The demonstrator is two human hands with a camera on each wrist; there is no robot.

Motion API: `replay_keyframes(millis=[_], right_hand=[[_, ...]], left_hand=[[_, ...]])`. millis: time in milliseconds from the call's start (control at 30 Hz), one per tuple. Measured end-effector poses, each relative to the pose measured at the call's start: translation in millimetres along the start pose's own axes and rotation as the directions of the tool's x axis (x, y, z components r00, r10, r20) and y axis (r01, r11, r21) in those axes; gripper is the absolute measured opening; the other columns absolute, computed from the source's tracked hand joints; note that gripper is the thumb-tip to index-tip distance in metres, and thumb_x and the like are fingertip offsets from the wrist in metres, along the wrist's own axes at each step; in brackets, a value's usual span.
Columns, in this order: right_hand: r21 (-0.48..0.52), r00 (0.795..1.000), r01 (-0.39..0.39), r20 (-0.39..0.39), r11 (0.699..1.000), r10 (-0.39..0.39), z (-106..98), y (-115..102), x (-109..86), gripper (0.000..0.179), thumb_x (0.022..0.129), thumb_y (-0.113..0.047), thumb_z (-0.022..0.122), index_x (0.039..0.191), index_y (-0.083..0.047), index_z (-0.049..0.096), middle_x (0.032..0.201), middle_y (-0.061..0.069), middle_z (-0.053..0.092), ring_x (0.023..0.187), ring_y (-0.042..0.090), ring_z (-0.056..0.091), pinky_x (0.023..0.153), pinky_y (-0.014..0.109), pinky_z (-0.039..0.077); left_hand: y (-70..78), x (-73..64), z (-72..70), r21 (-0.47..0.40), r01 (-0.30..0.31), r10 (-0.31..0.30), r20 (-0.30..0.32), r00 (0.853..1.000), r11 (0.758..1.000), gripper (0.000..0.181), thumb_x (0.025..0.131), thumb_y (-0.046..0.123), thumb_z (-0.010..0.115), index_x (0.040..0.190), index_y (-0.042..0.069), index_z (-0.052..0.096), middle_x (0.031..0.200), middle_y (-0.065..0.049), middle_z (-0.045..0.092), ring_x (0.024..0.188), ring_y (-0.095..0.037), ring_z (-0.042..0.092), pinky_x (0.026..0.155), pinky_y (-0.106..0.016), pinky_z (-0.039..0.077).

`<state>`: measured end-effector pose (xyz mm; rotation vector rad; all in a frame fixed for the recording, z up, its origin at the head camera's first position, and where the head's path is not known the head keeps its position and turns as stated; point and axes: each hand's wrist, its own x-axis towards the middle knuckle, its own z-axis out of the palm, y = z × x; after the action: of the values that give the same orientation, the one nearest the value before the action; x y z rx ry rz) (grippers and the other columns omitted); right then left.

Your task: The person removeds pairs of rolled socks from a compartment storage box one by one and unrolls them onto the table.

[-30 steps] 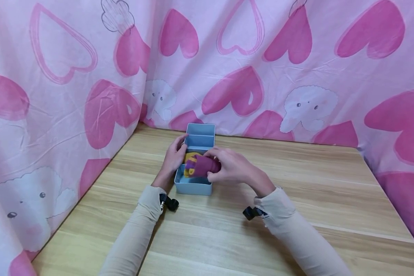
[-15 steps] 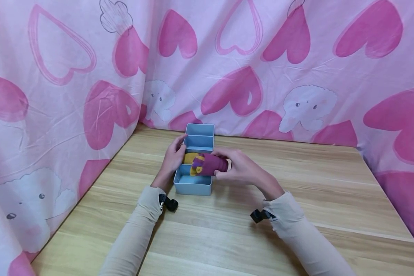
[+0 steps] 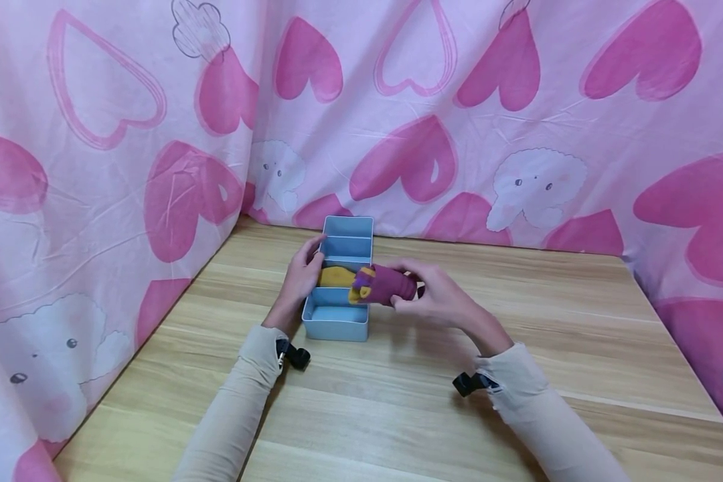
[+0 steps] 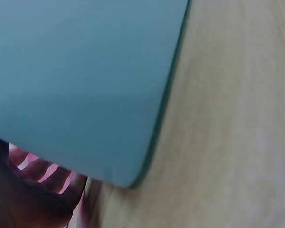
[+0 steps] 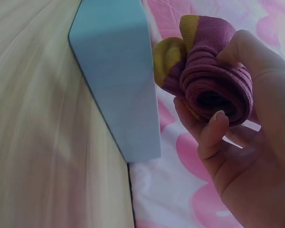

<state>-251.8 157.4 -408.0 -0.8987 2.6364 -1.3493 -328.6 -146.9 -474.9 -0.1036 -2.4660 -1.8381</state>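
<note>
My right hand (image 3: 430, 291) holds a rolled pair of maroon socks (image 3: 385, 284) with yellow and purple patches. It is raised at the right side of a light blue divided box (image 3: 336, 330), and its yellow end overlaps the box rim in the head view. From the right wrist, the roll (image 5: 218, 76) shows its coiled cuff, gripped between thumb and fingers. My left hand (image 3: 301, 274) rests along the box's left wall, fingers extended toward the far end. A yellow cloth bundle (image 3: 336, 276) lies in a middle compartment; the front compartment shows its bare floor.
The box stands on a wood-grain table (image 3: 385, 402), its long side pointing away from me. A pink heart-print curtain (image 3: 404, 154) hangs behind the table and along its left side. Black wrist cameras (image 3: 472, 383) sit below both hands.
My right hand has moved to the right with the sock roll, from over the box to its right side, uncovering more of the yellow bundle. The left hand stays against the box.
</note>
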Motion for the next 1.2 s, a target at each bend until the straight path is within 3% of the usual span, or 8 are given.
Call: replay_keyframes(millis=[267,567,800,1067,1200], right_hand=[[0.008,0.999,-0.052,0.008,0.999,0.052,-8,13,-12.7,0.051,0.092,-0.017,0.081,0.141,-0.027,0.069,0.126,0.000,0.074,0.102,0.026,0.066,0.080,0.044,0.061],[0.002,0.995,-0.073,0.061,0.997,0.073,-10,32,-26.1,0.044,0.094,-0.018,0.080,0.136,-0.013,0.072,0.123,0.006,0.075,0.097,0.022,0.068,0.081,0.039,0.063],[0.037,0.980,-0.121,0.161,0.992,0.113,-13,42,-31.5,0.041,0.097,-0.020,0.077,0.138,-0.015,0.071,0.121,0.007,0.075,0.101,0.023,0.068,0.087,0.034,0.061],[0.023,0.963,-0.205,0.185,0.979,0.197,-12,61,-32.5,0.040,0.101,-0.025,0.075,0.138,-0.016,0.066,0.120,0.010,0.073,0.105,0.024,0.066,0.094,0.037,0.055],[0.002,0.963,-0.212,0.172,0.977,0.209,-10,66,-33.9,0.036,0.102,-0.028,0.074,0.135,-0.015,0.068,0.119,0.010,0.074,0.104,0.022,0.067,0.096,0.039,0.054]], left_hand=[[0.4,-2.5,-1.2,-0.017,-0.003,0.003,0.006,1.000,1.000,0.050,0.115,0.025,0.043,0.165,0.021,0.044,0.175,-0.004,0.040,0.161,-0.031,0.039,0.132,-0.056,0.032],[-4.1,-1.4,-0.4,-0.004,-0.023,0.023,0.009,1.000,1.000,0.050,0.115,0.025,0.044,0.164,0.020,0.046,0.174,-0.005,0.040,0.162,-0.031,0.039,0.133,-0.055,0.031],[-3.4,-1.2,-0.5,-0.011,-0.015,0.015,0.008,1.000,1.000,0.050,0.115,0.026,0.043,0.165,0.021,0.045,0.175,-0.004,0.040,0.161,-0.031,0.039,0.132,-0.056,0.032],[0.3,-2.5,-1.9,0.006,-0.003,0.003,-0.027,1.000,1.000,0.050,0.113,0.026,0.047,0.164,0.022,0.047,0.174,-0.006,0.041,0.158,-0.036,0.044,0.128,-0.060,0.038],[2.9,-0.1,-4.0,0.091,-0.099,0.106,-0.072,0.992,0.991,0.050,0.110,0.020,0.054,0.160,0.019,0.052,0.169,-0.011,0.046,0.154,-0.039,0.047,0.126,-0.063,0.039]])
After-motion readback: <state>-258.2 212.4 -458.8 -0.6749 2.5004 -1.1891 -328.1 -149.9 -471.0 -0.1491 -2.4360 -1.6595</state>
